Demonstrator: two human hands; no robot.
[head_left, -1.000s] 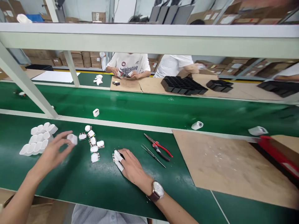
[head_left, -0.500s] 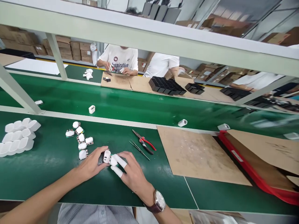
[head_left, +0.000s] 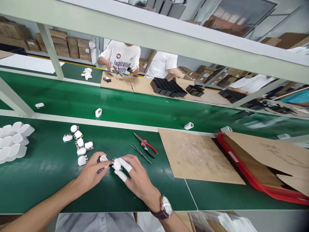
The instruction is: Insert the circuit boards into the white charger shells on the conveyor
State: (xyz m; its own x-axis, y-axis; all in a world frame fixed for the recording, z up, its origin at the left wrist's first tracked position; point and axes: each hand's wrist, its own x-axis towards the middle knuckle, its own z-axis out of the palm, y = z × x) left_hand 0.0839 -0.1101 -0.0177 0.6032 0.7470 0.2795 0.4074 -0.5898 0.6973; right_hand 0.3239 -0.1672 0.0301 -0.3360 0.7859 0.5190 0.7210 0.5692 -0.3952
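Observation:
My left hand [head_left: 89,171] is closed around a small white plastic charger housing [head_left: 103,158], its fingertips reaching toward the other part. In my right hand [head_left: 138,177], between fingers wearing white finger cots, is a circuit board assembly [head_left: 117,164] with a white lump on it and green board edges. Only a small gap separates the two parts, low over the green bench. Left of my hands lie several similar circuit board assemblies [head_left: 81,150]. Beyond my right hand are red-handled pliers [head_left: 146,145] and metal tweezers [head_left: 141,153].
White empty housings [head_left: 15,151] stand in rows at the far left. Brown cardboard [head_left: 193,158] and a red-rimmed tray [head_left: 238,166] lie to the right. Several white units, one a slotted housing [head_left: 98,112], sit on the green conveyor [head_left: 140,111]. Co-workers sit across, beside black trays [head_left: 168,87].
My left hand has shifted the housing left, away from the board assembly, and turned it so its slotted face no longer shows. My right hand stays nearly still. The camera view has shifted slightly.

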